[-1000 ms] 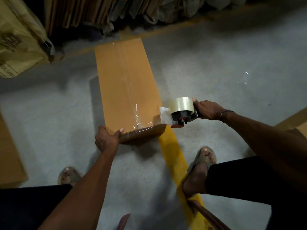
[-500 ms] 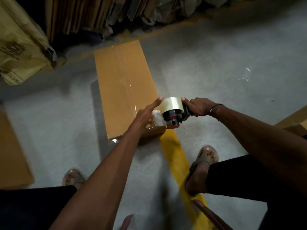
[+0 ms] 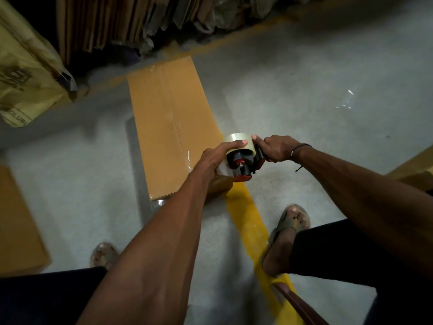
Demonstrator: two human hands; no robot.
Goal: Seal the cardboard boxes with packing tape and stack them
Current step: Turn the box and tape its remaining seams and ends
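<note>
We see a long cardboard box (image 3: 172, 127) lying flat on the grey concrete floor (image 3: 293, 95), its far end toward a row of flattened cartons (image 3: 100, 22) and its near end beside a yellow painted line (image 3: 248, 219). A strip of clear tape runs along the box's top seam, glinting near the close end. At the near right corner of the box we hold a tape dispenser (image 3: 242, 160), red and black with a roll of clear tape (image 3: 239, 140) on it. Our right hand (image 3: 276, 150) is curled tightly around the dispenser's handle, a dark band on the wrist. Our left hand (image 3: 215, 158) reaches across the box end; its thumb lies over the top of the roll and its other fingers fold down around the loose tape at the dispenser's mouth, just above the box corner, though we cannot tell exactly how they pinch it. Another cardboard box (image 3: 18, 221) sits at the left edge, and a tan printed bag (image 3: 25, 73) leans at upper left. A scrap of clear film (image 3: 346, 100) lies well apart on the floor to the right. Our sandalled feet (image 3: 290, 228) stand on either side of the yellow line.
</note>
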